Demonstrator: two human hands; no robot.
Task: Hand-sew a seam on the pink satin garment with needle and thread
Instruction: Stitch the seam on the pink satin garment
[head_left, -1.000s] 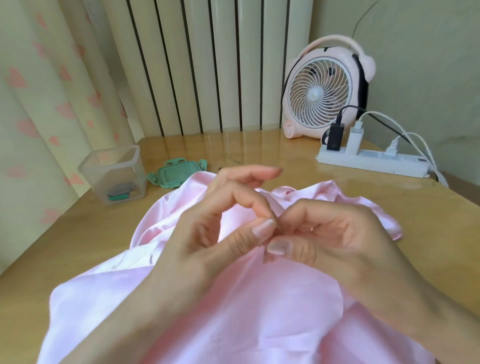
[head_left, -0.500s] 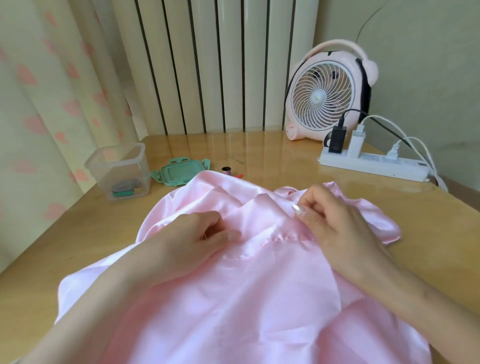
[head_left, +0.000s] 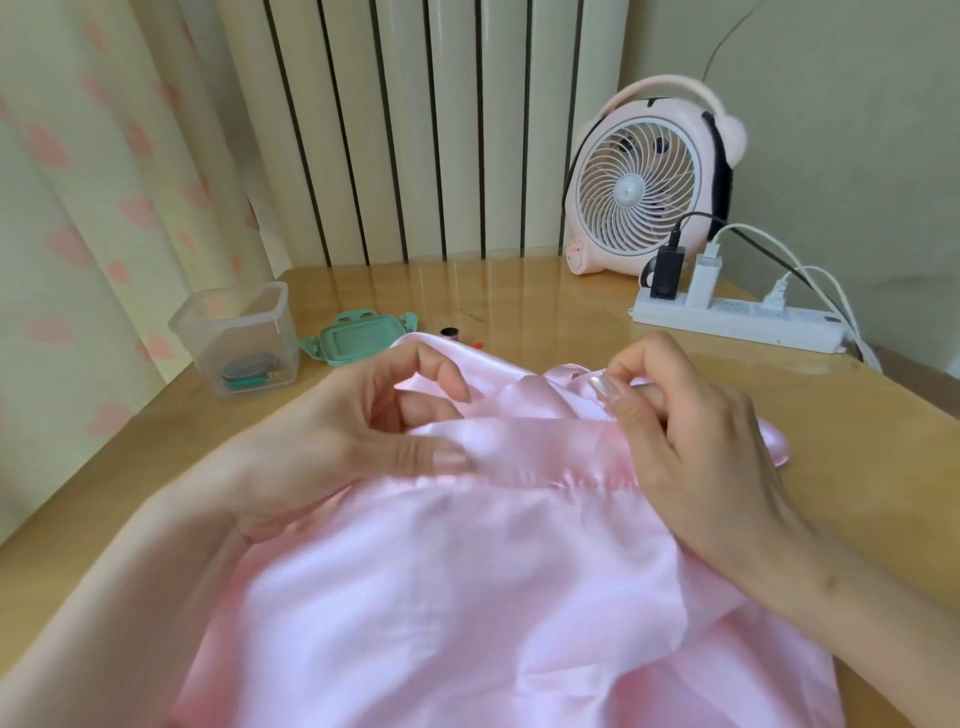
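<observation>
Holding: our left hand (head_left: 363, 431) grips the folded hem of the pink satin garment (head_left: 415, 597), thumb on top, fingers curled behind.
Stitching: our right hand (head_left: 696, 452) pinches a thin needle (head_left: 643, 384) in its fingers, right at the hem.
Garment: we see it spread from the middle of the surface (head_left: 519, 301) to the near edge.
Left edge: clear box (head_left: 236, 338), green lid (head_left: 358, 345) just beside it.
Far right corner: pink fan (head_left: 644, 182), power strip (head_left: 737, 325).
</observation>
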